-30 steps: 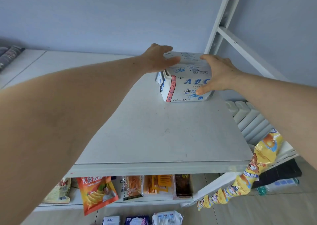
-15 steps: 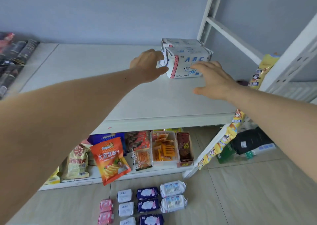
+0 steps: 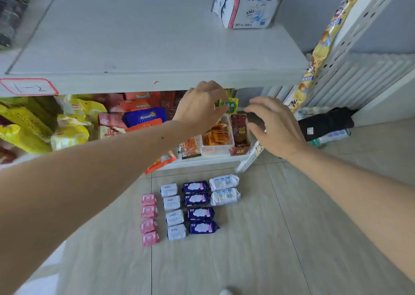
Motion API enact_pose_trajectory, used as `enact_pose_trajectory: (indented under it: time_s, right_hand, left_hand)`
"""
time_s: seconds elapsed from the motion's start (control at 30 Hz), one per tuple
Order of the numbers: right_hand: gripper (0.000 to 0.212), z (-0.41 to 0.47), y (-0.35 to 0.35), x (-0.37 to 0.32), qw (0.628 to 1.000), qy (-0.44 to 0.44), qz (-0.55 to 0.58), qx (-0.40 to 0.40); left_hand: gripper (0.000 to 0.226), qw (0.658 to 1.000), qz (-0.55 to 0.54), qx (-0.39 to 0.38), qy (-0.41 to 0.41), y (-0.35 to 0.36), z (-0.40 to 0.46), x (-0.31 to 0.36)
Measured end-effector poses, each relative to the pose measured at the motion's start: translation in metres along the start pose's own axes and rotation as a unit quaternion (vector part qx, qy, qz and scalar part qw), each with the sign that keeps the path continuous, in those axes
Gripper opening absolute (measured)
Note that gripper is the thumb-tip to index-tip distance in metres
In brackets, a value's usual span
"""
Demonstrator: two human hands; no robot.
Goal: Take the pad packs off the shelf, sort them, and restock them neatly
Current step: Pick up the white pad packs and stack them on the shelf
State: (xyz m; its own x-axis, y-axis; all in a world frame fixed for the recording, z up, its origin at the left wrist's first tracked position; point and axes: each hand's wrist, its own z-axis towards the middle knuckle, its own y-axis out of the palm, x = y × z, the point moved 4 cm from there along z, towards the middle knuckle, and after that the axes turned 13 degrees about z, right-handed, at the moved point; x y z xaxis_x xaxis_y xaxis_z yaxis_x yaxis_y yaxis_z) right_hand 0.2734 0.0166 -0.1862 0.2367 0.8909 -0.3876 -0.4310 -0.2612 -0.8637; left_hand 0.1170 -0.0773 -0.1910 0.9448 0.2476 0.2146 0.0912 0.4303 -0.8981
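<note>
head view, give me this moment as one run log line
phase: restock | left hand: empty | right hand: empty | abc pack: on top shelf | sorted packs: in rows on floor

The top of the big pad pack (image 3: pixel 247 4) is cut off, and the left hand (image 3: pixel 199 106) hides some snacks (image 3: pixel 215 135) behind it.

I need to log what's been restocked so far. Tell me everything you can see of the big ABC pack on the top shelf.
The ABC pack is a soft, white plastic-wrapped bundle with blue "ABC" lettering, a pink vertical stripe and small "KMS" print. It stands alone at the back right of the white top shelf, its front turned slightly right. Nothing touches it but the shelf; both hands are lower down, away from it.
</note>
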Motion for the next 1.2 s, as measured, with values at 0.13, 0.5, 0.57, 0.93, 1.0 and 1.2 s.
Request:
enact_pose_trajectory:
  time_s: [0.13,0.5,0.57,0.93,1.0,1.2]
  right_hand:
    - [0.032,-0.038,0.031,0.022,0.999,0.029,0.019,-0.022]
    - [0.036,-0.145,0.166,0.149,0.977,0.087,0.101,-0.165]
    - [0.038,-0.163,0.194,0.178,0.972,0.089,0.105,-0.192]
    - [0.055,-0.222,0.36,0.307,0.942,0.109,0.058,-0.311]
    - [0.062,-0.229,0.396,0.327,0.938,0.109,0.057,-0.325]
    - [0.08,-0.249,0.497,0.361,0.93,0.096,0.026,-0.354]
  left_hand:
    - [0.017,0.999,-0.03,-0.018,-0.021,0.041,-0.04,0.008]
    - [0.024,0.975,-0.036,-0.165,-0.148,0.221,-0.112,0.021]
    - [0.025,0.963,-0.038,-0.197,-0.179,0.262,-0.126,0.024]
    - [0.037,0.914,0.012,-0.333,-0.232,0.461,-0.2,0.007]
    - [0.036,0.916,0.01,-0.336,-0.218,0.5,-0.206,0.0]
    - [0.039,0.931,0.007,-0.315,-0.186,0.605,-0.216,-0.016]
